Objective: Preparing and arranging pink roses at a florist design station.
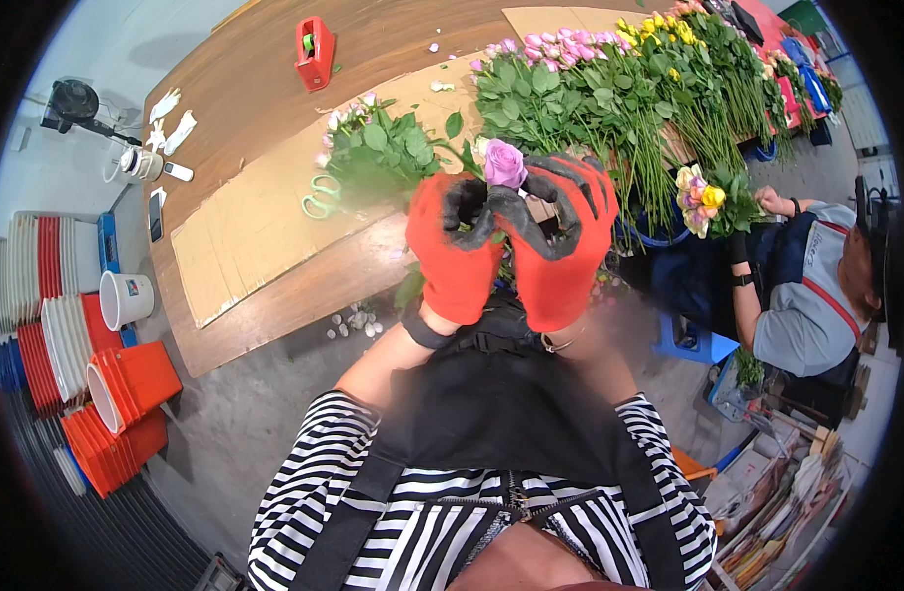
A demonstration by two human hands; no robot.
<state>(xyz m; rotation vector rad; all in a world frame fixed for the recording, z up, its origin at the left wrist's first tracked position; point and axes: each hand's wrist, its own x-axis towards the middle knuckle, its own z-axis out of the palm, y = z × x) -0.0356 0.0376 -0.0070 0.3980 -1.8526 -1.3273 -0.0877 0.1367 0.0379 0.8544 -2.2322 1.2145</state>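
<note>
A lilac rose (505,164) stands upright between my two hands, its bloom open towards me. My left hand (455,240), in a red work glove with black-coated fingers, pinches just below the bloom. My right hand (564,233), gloved the same way, curls its fingers against the other side of it. The gloves hide most of the stem. A paler bloom (482,145) shows just behind the rose. Left of my hands, a bunch of pale pink roses (381,140) lies on a cardboard sheet (274,229), near green-handled scissors (321,197).
Long-stemmed pink and yellow roses (570,103) are piled along the table to the right. A red tape dispenser (316,55) stands farther back. At right, a co-worker (806,295) holds a mixed rose bunch (701,199). Orange buckets (138,384) stand at left.
</note>
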